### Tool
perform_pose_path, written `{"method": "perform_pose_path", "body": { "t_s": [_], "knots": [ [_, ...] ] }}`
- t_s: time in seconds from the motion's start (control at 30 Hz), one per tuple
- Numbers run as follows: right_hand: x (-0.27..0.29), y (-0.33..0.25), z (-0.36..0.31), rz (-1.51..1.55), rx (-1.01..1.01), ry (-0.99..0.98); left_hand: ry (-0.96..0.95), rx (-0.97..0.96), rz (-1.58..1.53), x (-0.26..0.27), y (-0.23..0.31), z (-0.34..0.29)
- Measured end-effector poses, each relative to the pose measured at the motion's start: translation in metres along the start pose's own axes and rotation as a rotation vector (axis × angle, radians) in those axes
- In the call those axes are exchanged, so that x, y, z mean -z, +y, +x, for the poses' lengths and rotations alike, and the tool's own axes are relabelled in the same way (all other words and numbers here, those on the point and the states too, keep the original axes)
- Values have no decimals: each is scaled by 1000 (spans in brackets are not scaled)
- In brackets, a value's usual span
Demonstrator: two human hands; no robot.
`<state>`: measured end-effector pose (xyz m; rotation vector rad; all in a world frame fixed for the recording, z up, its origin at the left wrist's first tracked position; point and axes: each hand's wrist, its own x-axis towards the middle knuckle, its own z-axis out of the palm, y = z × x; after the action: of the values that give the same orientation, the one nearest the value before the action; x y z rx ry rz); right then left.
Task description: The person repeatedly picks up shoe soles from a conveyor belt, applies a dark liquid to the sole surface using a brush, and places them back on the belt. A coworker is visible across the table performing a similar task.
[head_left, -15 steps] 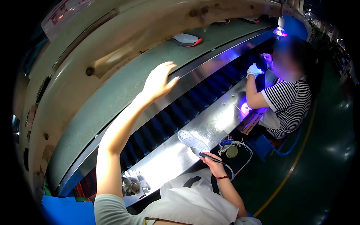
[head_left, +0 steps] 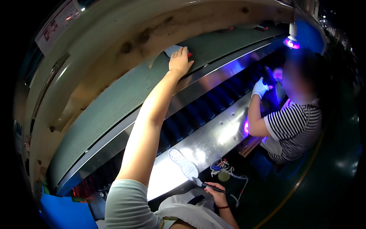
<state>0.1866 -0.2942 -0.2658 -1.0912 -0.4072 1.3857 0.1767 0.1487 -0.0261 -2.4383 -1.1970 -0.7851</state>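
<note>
My left hand [head_left: 180,61] is stretched far out over the green conveyor belt [head_left: 122,91]. Its fingers lie extended across a grey shoe sole with a red edge [head_left: 170,50], hiding part of it; the thumb is apart. Closer to me, my right hand [head_left: 216,191] grips the black handle of a flat brush [head_left: 207,186] with a pale tip. That tip is at the near end of a white shoe sole [head_left: 183,164] with small holes, which lies on the shiny metal ledge [head_left: 206,149].
A co-worker [head_left: 293,118] in a striped shirt and white glove sits at right under a purple-lit lamp [head_left: 291,40]. Cables [head_left: 225,168] and a round container [head_left: 223,176] are beside the ledge. A blue panel [head_left: 66,213] stands at lower left; more soles lie farther along the belt.
My left hand has reached farther over the belt, onto the grey and red sole, which has shifted slightly left in view. The brush stays in my right hand, by the white sole.
</note>
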Motion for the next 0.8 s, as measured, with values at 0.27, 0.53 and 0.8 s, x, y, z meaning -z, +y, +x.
{"method": "perform_pose_path", "body": {
  "t_s": [0.27,0.53,0.8],
  "knots": [
    [11,-25,42,-98,-34,-210,-260,-182,233,42,-35,-48],
    [-27,-38,86,-100,-183,-358,-193,-133,12,192,-72,-245],
    [-73,-47,119,-22,-176,-420,918,719,-682,174,-29,-356]
  ]
}}
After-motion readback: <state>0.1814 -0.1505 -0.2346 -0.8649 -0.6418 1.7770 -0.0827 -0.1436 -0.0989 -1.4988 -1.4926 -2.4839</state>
